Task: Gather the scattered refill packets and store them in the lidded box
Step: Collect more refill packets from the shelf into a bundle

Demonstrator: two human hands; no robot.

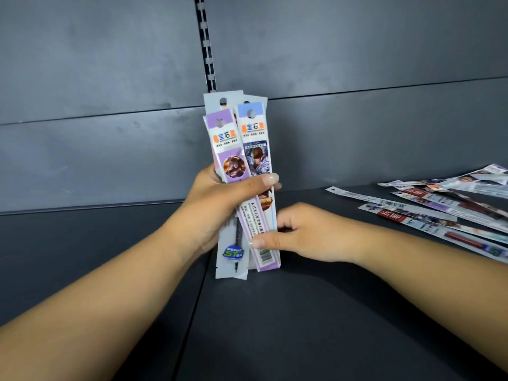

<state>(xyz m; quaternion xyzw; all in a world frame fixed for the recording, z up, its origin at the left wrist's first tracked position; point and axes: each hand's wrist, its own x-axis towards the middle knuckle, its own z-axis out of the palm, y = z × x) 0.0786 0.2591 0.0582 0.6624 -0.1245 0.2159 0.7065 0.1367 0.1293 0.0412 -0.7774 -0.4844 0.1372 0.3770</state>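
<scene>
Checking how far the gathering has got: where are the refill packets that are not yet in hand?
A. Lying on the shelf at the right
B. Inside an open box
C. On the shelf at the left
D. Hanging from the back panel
A: the loose packets lie fanned on the dark shelf at the right, while the left hand holds the upright bundle.

We see glossy, smooth plastic sleeves with printed paper inserts on the held packets (243, 166); the loose packets (445, 204) at three o'clock shine likewise. The shelf (316, 312) and back panel (96, 78) at twelve look like matt painted metal, faintly scuffed.
</scene>
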